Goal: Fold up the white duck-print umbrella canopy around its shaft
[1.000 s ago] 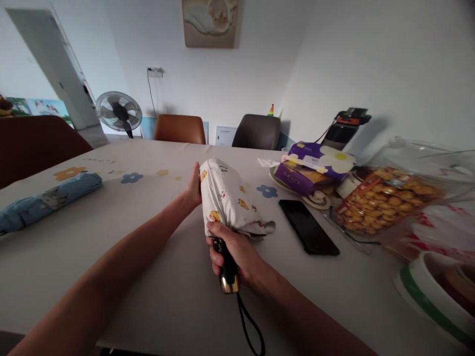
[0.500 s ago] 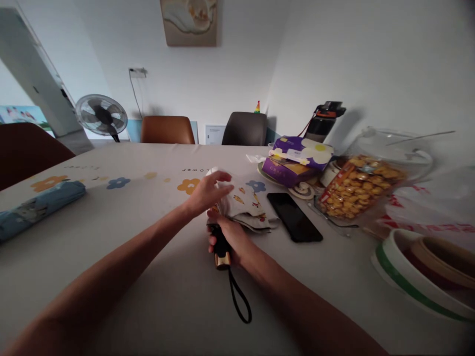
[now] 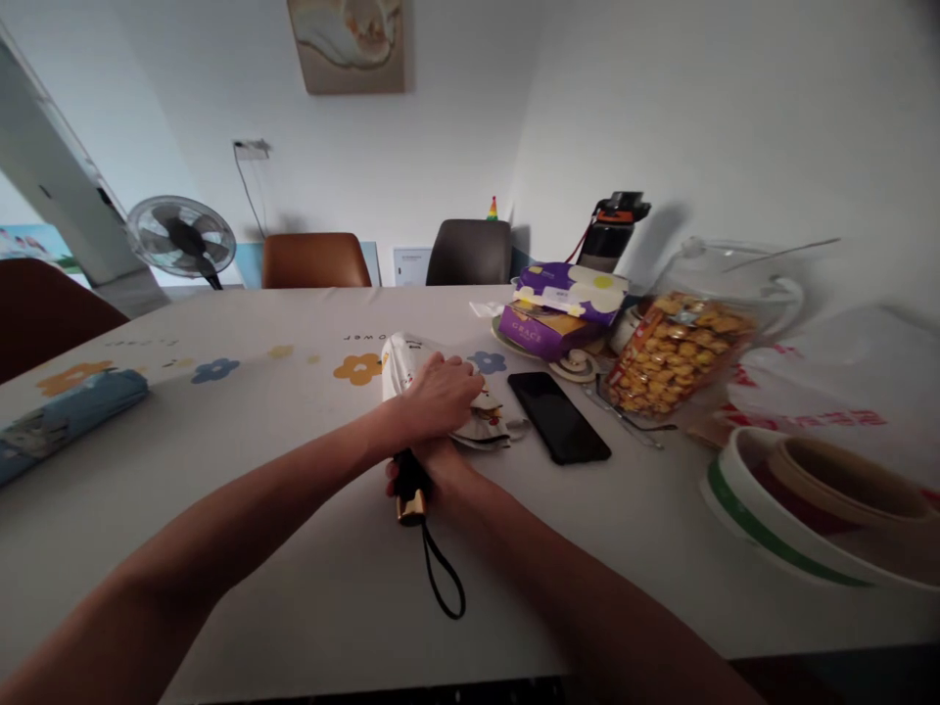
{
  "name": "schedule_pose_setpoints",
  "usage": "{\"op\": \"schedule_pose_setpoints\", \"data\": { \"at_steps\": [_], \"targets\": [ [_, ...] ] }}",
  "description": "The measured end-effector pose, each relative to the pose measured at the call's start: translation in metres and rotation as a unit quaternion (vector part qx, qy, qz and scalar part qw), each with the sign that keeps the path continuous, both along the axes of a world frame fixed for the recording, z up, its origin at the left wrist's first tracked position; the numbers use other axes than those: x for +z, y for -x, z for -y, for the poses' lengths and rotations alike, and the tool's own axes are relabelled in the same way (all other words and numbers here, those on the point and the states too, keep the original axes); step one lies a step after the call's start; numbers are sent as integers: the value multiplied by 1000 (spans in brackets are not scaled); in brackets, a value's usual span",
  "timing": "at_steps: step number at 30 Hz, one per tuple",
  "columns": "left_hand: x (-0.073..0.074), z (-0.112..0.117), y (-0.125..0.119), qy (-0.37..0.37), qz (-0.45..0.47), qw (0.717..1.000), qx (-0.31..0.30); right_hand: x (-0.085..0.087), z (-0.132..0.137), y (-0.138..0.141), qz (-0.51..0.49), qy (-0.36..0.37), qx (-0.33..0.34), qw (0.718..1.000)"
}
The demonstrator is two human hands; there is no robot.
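Note:
A folded white umbrella (image 3: 402,360) with small cartoon prints lies on the table in front of me. My left hand (image 3: 439,396) is closed over its canopy, fingers wrapped round the fabric. My right hand (image 3: 418,464) sits mostly hidden beneath the left and grips the black handle (image 3: 408,484) with a gold end cap. A black wrist loop (image 3: 443,578) trails from the handle toward me.
A black phone (image 3: 558,416) lies just right of the umbrella. Behind it are a purple box (image 3: 547,328), a snack bag (image 3: 672,352), a glass jar and a bottle. Bowls (image 3: 808,514) sit at the right. A blue folded umbrella (image 3: 59,416) lies far left. Chairs and a fan stand beyond.
The umbrella has been lowered from a raised tilt onto the table. My left hand moved from its far tip onto the canopy and closed round it. The view shifted left.

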State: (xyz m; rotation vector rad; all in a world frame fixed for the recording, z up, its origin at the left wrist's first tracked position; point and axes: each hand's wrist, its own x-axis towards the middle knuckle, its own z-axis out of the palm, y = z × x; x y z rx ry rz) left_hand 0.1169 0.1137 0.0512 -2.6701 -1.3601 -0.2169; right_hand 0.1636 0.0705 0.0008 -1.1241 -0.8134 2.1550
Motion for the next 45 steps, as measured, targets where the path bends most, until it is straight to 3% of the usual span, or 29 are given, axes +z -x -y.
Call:
{"op": "schedule_pose_setpoints", "data": {
  "at_steps": [3,5,7,9,12,18,21,25,29,34,37,42,44,45],
  "targets": [
    [0,-5,-3,-14,123,991,49,2,1,-1,-3,18,0,1000],
    [2,-8,5,-23,251,964,83,3,2,-3,-22,10,0,1000],
    [6,-9,19,-42,391,912,119,4,3,-5,-39,3,7,999],
    [10,-4,39,-64,511,842,160,3,3,-5,-40,1,16,999],
    [6,16,71,-77,620,755,200,2,2,-3,-43,-5,11,999],
    [-34,52,113,42,735,637,228,6,2,-4,-56,-20,5,998],
    [-40,56,115,50,764,597,240,8,0,-7,-54,-13,-9,998],
    [-29,58,111,-7,786,576,224,10,-4,-8,-30,-24,-40,998],
    [-20,62,111,11,796,565,217,11,-4,-7,29,-29,-35,999],
    [-21,63,117,30,789,568,233,9,-7,-9,44,-36,-31,998],
    [-26,60,120,79,759,588,267,8,-11,-13,50,-35,-34,998],
    [-44,55,127,184,652,664,317,16,-13,-18,38,-36,-34,998],
    [-51,51,133,166,628,680,340,20,-11,-19,40,-33,-29,998],
    [-54,49,136,122,626,688,347,22,-11,-19,44,-34,-30,998]
  ]
}}
